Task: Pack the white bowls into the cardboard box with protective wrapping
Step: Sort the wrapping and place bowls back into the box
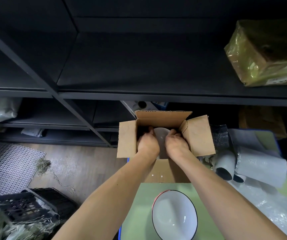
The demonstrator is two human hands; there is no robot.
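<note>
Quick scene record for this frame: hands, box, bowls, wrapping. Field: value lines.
left hand: inside the cardboard box, fingers curled on the left edge of the boxed bowl
right hand: inside the box, fingers curled on the right edge of that bowl
cardboard box: flaps open, at the far end of the green table
boxed bowl: white; wrapping cannot be told
second bowl: bare, upright, on the table nearer the camera, untouched
foam sheets: rolled, right of the box
bubble wrap: right of the second bowl

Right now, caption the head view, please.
Left hand and right hand hold a white bowl inside the cardboard box.
</note>
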